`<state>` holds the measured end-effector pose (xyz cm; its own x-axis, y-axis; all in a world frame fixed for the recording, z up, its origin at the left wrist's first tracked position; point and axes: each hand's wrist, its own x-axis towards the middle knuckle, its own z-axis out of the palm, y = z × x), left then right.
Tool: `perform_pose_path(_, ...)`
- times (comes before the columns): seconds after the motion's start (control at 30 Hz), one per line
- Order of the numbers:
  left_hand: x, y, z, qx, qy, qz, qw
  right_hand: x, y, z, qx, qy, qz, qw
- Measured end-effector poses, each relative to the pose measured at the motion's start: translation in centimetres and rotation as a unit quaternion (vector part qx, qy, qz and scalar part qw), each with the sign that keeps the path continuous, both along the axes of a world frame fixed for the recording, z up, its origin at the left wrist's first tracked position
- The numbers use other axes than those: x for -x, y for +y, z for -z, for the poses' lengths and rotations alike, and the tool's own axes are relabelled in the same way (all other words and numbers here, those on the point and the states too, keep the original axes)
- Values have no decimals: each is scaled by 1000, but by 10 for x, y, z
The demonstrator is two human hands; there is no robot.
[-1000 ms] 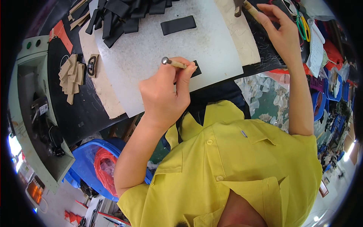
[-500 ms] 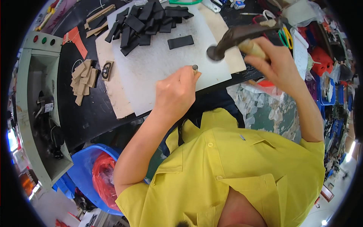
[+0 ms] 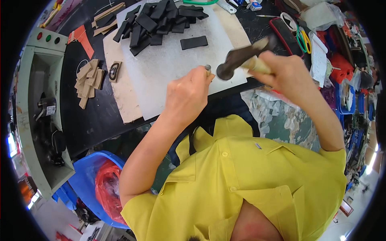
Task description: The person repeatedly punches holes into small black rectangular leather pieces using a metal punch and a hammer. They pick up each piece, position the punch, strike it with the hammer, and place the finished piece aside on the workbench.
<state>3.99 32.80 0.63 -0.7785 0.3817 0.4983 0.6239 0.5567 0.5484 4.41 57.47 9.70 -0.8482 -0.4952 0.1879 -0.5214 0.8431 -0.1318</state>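
My right hand (image 3: 283,72) is closed round the pale handle of a hammer (image 3: 241,57), whose dark round face is close to my left hand. Near the front edge of the white sheet (image 3: 165,72), my left hand (image 3: 187,92) is closed round a small metal punch (image 3: 208,68). Only the punch's round top shows above my fingers; its lower end is hidden. Beyond my hands lies one black strap piece (image 3: 194,42), apart from a heap of similar black pieces (image 3: 157,22).
Tan strips (image 3: 88,82) are stacked at the left, beside a tan piece with a dark buckle (image 3: 114,72). A phone (image 3: 286,36) and scissors (image 3: 305,42) lie at the right. Below the table's left edge stands a blue bin (image 3: 86,170) with a red bag.
My right hand has brought the hammer slightly down and to the left, nearer the punch. My left hand has stayed almost in place.
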Motion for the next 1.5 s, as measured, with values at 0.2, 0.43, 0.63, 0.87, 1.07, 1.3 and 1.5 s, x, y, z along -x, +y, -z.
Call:
perform_pose_path(0.2, -7, -3, -5, 15, -7, -13, 1000, -5, -8, 27, 8, -81, -36, 996)
perform_pose_path(0.43, -6, 0, 7, -343, -274, -84, 895, -8, -11, 21, -36, -115, -28, 992)
perform_pose_path(0.63, -4, 1, 2, -289, -267, -85, 915, -8, -12, 22, -23, -96, -22, 995)
perform_pose_path(0.87, -5, 2, 4, -222, -204, -96, 949, -8, -12, 23, -5, -96, -21, 995)
perform_pose_path(1.07, -7, 8, 10, -104, -62, -126, 985, -12, -12, 28, 8, -99, -16, 995)
perform_pose_path(1.3, -5, 10, -1, -7, 11, -111, 994, 15, 0, -5, 24, -55, 31, 998)
perform_pose_path(1.5, -2, 13, -3, 20, 20, -81, 996, 26, 1, -75, 514, -175, -60, 838)
